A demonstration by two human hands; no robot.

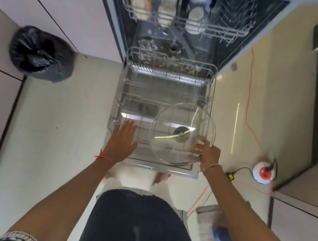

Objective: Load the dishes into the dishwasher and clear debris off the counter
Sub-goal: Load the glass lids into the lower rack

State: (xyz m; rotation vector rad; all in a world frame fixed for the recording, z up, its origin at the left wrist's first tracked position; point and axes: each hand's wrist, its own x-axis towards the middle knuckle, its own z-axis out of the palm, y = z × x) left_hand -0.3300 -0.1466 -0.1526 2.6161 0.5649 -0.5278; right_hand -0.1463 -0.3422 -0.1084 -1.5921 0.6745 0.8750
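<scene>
The dishwasher stands open below me with its lower wire rack (166, 76) pulled out over the door. My right hand (207, 155) grips the rim of a round glass lid (182, 134) with a metal knob, holding it over the rack's near right part. With fingers spread flat, my left hand (123, 137) hovers at the rack's near left corner; whether it touches the wire is unclear. The upper rack (181, 21) farther back holds several pale cups and mugs.
A bin lined with a black bag (42, 53) stands on the floor to the left. A red cable (248, 104) runs along the floor on the right to a small white and red device (264, 172). Pale cabinet fronts flank both sides.
</scene>
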